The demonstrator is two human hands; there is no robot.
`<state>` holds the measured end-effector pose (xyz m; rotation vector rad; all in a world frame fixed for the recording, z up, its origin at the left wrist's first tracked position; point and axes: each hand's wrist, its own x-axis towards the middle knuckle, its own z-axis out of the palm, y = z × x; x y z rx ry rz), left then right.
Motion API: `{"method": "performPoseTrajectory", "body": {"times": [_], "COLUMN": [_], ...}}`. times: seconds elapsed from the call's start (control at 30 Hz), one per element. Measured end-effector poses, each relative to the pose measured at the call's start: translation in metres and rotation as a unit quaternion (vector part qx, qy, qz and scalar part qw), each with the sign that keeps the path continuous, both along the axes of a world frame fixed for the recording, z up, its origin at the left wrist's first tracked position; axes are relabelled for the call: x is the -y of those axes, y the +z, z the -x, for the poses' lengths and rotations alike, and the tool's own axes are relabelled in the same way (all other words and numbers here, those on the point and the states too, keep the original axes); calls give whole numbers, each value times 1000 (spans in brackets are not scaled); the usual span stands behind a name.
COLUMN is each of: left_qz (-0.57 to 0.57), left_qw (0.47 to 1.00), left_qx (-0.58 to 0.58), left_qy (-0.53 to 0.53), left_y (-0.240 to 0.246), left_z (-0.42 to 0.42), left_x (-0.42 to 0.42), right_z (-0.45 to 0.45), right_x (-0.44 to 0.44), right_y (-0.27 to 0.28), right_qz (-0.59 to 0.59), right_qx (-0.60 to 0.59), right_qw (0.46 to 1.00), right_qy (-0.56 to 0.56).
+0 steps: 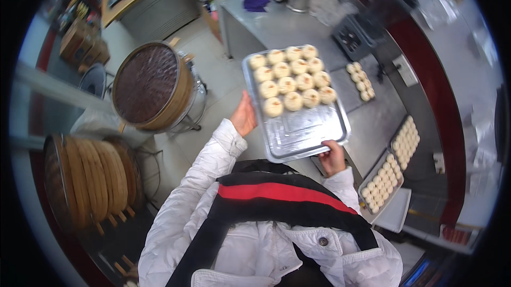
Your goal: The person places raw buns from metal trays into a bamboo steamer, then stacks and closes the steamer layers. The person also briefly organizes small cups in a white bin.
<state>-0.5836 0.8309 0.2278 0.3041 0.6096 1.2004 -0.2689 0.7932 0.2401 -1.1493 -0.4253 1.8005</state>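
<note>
A rectangular metal tray [305, 131] is held in front of my chest by both hands. My left hand [244, 115] grips its left long side; part of the fingers is hidden under the tray. At the near right corner, my right hand [332, 157] has its thumb over the rim and its fingers below. Round pale pastries [293, 83] in rows cover the far part of the tray, several with a reddish-brown mark on top. The near part shows bare, shiny metal.
A steel counter [359, 123] runs along the right, bearing more trays of pastries [381, 185], loose pastries [360, 81] and a grey plastic bin [353, 37]. To the left stand a large round wooden steamer [179, 99] on a wheeled stand and stacked steamer rings [96, 175]. A metal post [219, 11] rises ahead.
</note>
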Motion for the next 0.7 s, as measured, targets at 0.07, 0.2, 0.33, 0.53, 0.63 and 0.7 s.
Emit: {"method": "performPoseTrajectory", "body": {"times": [0.07, 0.2, 0.33, 0.53, 0.63, 0.7], "left_qz": [18, -25, -23, -11, -14, 47], "left_qw": [994, 965, 936, 901, 893, 886], "left_qx": [41, 88, 15, -9, -21, -52], "left_qy": [96, 244, 351, 433, 449, 459], "left_y": [4, 5, 6, -2, -16, -24], "left_z": [58, 187, 271, 334, 340, 345], "left_x": [19, 90, 153, 205, 203, 196], "right_z": [74, 210, 283, 372, 480, 561], "right_x": [-11, -11, -23, -123, -169, -179], "right_y": [-3, -8, -16, -19, 3, 17], "right_qz": [9, -11, -30, -283, -530, -620], "right_qx": [-6, -11, 71, 423, 328, 225], "right_qw": [995, 940, 811, 674, 649, 598], "right_qy": [95, 340, 579, 536, 436, 456]}}
